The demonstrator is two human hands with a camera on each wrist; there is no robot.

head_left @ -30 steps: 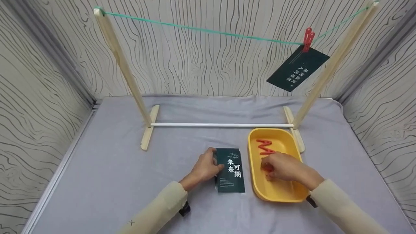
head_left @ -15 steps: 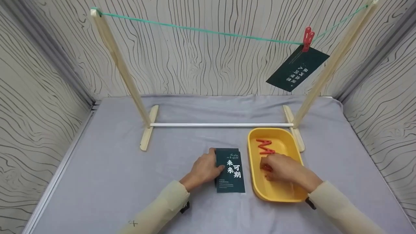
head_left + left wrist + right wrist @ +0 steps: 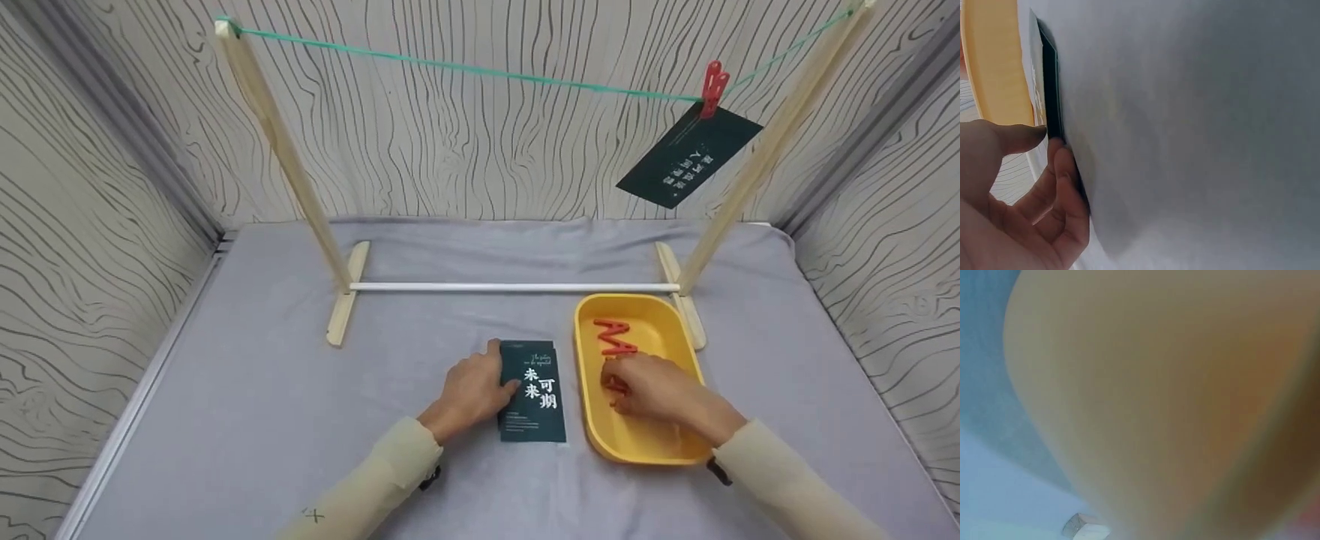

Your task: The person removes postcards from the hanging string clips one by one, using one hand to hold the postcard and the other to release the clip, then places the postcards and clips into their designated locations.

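Dark green cards with white lettering lie in a small stack on the cloth. My left hand pinches the stack's left edge, and in the left wrist view the thumb is on top with the fingers curled beneath. Inside the yellow tray, my right hand has its fingers curled round a red clothespin, which is partly hidden by them. Two more red clothespins lie beyond that hand. The right wrist view is mostly filled by the blurred yellow tray wall.
A wooden stand holds up a green string. From its right part hangs a tilted dark green card, clipped by a red clothespin. A white rod joins the stand's feet behind the tray.
The left hand's grip on the card stack has shifted only slightly. My right hand stays in the tray in nearly the same place.
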